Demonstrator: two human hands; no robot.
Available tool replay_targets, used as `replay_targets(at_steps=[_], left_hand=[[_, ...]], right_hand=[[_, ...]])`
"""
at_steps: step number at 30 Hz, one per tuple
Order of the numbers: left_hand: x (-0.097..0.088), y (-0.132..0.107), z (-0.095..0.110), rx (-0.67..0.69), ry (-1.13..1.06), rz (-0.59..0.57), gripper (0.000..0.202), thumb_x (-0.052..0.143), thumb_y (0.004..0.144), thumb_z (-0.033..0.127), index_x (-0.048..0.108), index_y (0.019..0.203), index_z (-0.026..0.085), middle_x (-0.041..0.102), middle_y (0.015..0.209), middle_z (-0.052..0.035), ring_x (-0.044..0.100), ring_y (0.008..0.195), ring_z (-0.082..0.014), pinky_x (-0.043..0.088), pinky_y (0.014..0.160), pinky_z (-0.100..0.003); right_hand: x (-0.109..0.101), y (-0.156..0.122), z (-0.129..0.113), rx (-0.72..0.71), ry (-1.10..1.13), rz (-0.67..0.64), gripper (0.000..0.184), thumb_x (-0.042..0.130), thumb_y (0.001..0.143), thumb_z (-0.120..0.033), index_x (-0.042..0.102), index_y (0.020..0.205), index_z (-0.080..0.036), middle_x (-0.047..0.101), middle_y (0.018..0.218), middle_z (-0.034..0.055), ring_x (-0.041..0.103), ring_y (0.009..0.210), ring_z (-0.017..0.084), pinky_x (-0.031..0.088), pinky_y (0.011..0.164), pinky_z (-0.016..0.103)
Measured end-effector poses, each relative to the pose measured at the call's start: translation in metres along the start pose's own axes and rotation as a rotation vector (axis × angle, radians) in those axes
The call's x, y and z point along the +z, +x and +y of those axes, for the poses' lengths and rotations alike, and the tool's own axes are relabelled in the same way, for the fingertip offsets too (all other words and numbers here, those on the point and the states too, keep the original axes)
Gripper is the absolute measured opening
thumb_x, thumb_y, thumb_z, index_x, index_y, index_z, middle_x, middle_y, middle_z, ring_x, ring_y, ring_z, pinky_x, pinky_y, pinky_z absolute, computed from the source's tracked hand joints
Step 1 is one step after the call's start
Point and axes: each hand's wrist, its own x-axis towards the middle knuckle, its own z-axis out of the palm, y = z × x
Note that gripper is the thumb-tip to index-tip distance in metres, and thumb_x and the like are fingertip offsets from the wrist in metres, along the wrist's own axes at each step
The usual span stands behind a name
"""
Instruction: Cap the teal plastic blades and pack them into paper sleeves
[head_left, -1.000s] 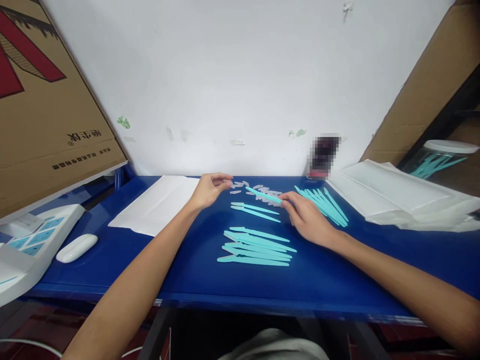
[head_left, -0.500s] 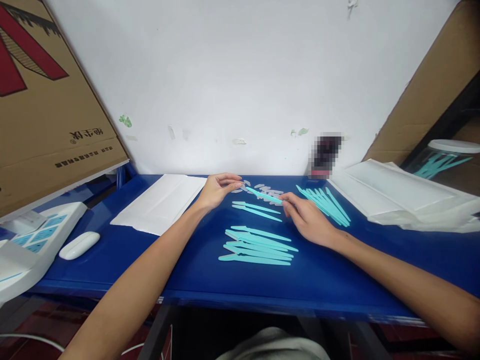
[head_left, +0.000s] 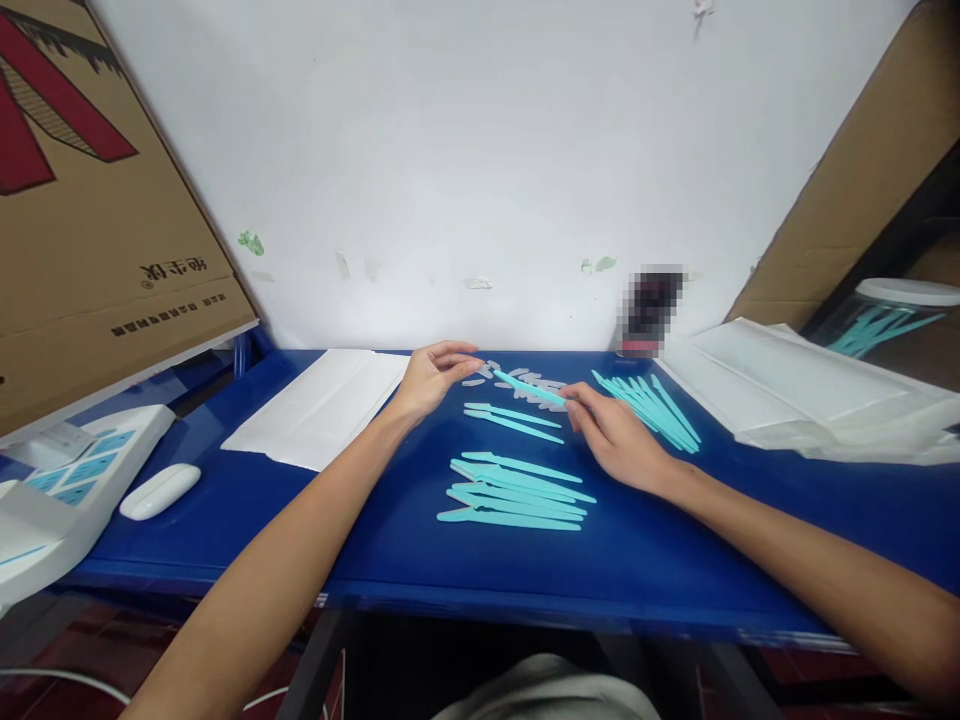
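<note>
My right hand (head_left: 611, 430) pinches a turquoise eyebrow razor (head_left: 529, 388) by its handle end, its head pointing left towards my left hand. With thumb and fingers drawn together, my left hand (head_left: 439, 378) is beside the razor's head; whatever lies between its fingertips is too small to make out. Small clear plastic caps (head_left: 541, 385) lie scattered behind and beneath the held razor. Two razors (head_left: 514, 420) rest just in front of it. Closer to me is a row of several more razors (head_left: 521, 490). Another fanned pile of razors (head_left: 652, 410) lies right of my right hand.
White sheets (head_left: 315, 405) lie on the blue table (head_left: 480, 575) at left, near a white oval case (head_left: 160, 491) and a white tray (head_left: 127, 450). White packets (head_left: 787, 390) and a lidded jar (head_left: 892, 320) of razors stand right. A pixelated object (head_left: 651, 310) leans against the wall.
My left hand has shifted slightly left, away from the razor's head. The right hand and the razor have barely moved.
</note>
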Motion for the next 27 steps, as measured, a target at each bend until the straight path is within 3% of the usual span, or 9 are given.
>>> replay_targets(at_steps=[12,15,17,19,22,24,27], left_hand=[[0.020,-0.009,-0.002,-0.001,-0.003,-0.121,0.042,0.086,0.066,0.042,0.074,0.095,0.015,0.079,0.094,-0.0109,0.073,0.092,-0.0252,0.053,0.088,-0.038],[0.021,-0.008,-0.003,0.059,0.041,-0.118,0.040,0.080,0.073,0.047,0.075,0.099,0.016,0.078,0.098,-0.0103,0.072,0.095,-0.0247,0.053,0.086,-0.035],[0.015,-0.004,-0.006,0.111,0.171,-0.073,0.038,0.070,0.082,0.053,0.077,0.093,0.016,0.078,0.093,-0.0081,0.071,0.092,-0.0232,0.051,0.086,-0.032],[0.004,-0.001,-0.012,0.125,0.422,-0.002,0.046,0.058,0.089,0.056,0.075,0.071,0.017,0.073,0.071,-0.0052,0.069,0.078,-0.0209,0.048,0.080,-0.030],[-0.011,0.002,-0.023,0.091,0.780,0.021,0.059,0.045,0.096,0.054,0.067,0.054,0.018,0.048,0.043,-0.0006,0.055,0.053,-0.0170,0.041,0.068,-0.031],[-0.016,0.003,-0.029,0.105,0.884,-0.026,0.053,0.042,0.098,0.050,0.074,0.070,0.018,0.047,0.046,0.0005,0.051,0.051,-0.0166,0.038,0.064,-0.031],[-0.018,0.005,-0.036,0.206,0.979,-0.151,0.041,0.044,0.098,0.041,0.073,0.116,0.019,0.060,0.073,-0.0030,0.058,0.070,-0.0192,0.042,0.070,-0.030]], right_hand=[[0.001,0.001,-0.002,-0.035,0.002,-0.029,0.027,0.030,0.106,-0.038,0.052,0.108,-0.023,0.057,0.070,-0.0016,0.054,0.061,0.017,0.040,0.063,0.031],[0.001,0.001,-0.003,-0.040,-0.020,-0.023,0.028,0.030,0.105,-0.038,0.054,0.109,-0.023,0.061,0.072,-0.0003,0.056,0.061,0.018,0.040,0.063,0.031],[0.001,0.000,-0.004,-0.030,-0.070,-0.043,0.029,0.032,0.104,-0.037,0.056,0.112,-0.022,0.066,0.074,0.0014,0.059,0.063,0.019,0.041,0.062,0.031],[0.001,-0.002,-0.005,-0.020,-0.136,-0.086,0.031,0.036,0.103,-0.036,0.061,0.115,-0.021,0.070,0.079,0.0034,0.064,0.068,0.021,0.043,0.064,0.032],[0.003,-0.003,-0.006,-0.029,-0.197,-0.158,0.032,0.041,0.101,-0.035,0.067,0.112,-0.021,0.076,0.090,0.0059,0.069,0.077,0.023,0.047,0.069,0.034],[0.004,-0.003,-0.007,-0.065,-0.216,-0.182,0.033,0.042,0.101,-0.036,0.070,0.110,-0.022,0.076,0.099,0.0072,0.070,0.085,0.024,0.048,0.073,0.035],[0.005,-0.003,-0.008,-0.126,-0.243,-0.201,0.033,0.043,0.101,-0.037,0.072,0.107,-0.022,0.076,0.103,0.0084,0.070,0.089,0.025,0.049,0.074,0.036]])
